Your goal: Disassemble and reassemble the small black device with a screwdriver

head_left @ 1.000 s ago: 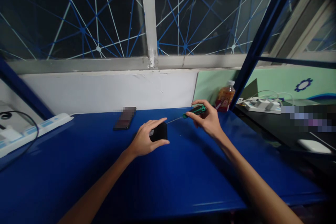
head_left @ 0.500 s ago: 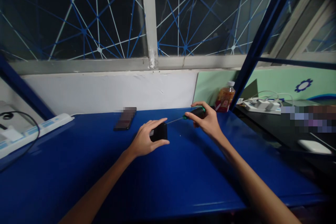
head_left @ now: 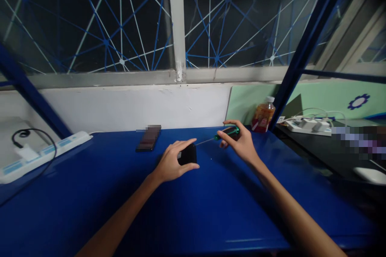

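Note:
My left hand (head_left: 176, 160) is closed around a small black box-shaped device (head_left: 188, 154), thumb along its near side and fingers along its far side. A pale label shows on it beside my palm; its exact kind I cannot make out. In my right hand (head_left: 241, 140) is a screwdriver (head_left: 228, 132) with a black and green handle, gripped between thumb and fingers. Its thin metal shaft points left, and the tip meets the far right corner of the black device. Whether the tip sits in a screw is too small to see.
A dark phone (head_left: 148, 138) lies on the blue table (head_left: 193, 213) behind my left hand. White power strips stand at the left (head_left: 45, 156) and right (head_left: 310, 126). A drink bottle (head_left: 263, 115) is at the back right, beside a blue post (head_left: 297, 62). A white wall runs behind.
The screwdriver handle has turned in my right hand, showing more green. The whole view has shifted slightly; my left hand keeps its hold on the black device.

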A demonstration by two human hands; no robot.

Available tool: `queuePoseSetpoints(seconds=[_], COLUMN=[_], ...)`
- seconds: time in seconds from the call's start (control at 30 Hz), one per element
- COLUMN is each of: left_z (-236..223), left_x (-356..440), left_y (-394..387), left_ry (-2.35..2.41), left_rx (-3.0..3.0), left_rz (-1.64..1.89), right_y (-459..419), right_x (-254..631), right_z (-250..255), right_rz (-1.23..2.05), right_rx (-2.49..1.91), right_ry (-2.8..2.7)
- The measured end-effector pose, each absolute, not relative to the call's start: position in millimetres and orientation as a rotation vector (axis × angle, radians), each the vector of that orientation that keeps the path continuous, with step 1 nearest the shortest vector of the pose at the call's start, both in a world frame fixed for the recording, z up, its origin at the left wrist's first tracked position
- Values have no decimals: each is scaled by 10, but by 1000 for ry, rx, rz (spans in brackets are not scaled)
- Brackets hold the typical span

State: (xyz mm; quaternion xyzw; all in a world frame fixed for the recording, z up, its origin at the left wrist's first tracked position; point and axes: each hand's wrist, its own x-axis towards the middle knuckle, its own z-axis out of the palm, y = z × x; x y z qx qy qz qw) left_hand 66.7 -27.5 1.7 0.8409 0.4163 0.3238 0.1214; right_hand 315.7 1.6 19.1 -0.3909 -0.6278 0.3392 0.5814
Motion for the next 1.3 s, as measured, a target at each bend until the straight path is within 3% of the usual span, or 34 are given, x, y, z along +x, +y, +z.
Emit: queuePoseSetpoints(seconds=[0.23,0.5,1.03,1.3], left_z=[-37,-145,-141,-210], left_x=[695,733,860,905], left_y=[-285,-274,-308,-309], left_ry=[1223,1221,1264,1230], left_rx=[2501,2518,2551,2570], left_rz=[926,940,902,872], right_y=[74,96,112,46], right_x=[3224,3225,3294,3360], right_z=[181,123,110,131], right_rz=[1107,1059,1278,1172], right_rx=[-734,-886,-872,-977], right_ry=[-1435,-1388,-1300,-1434])
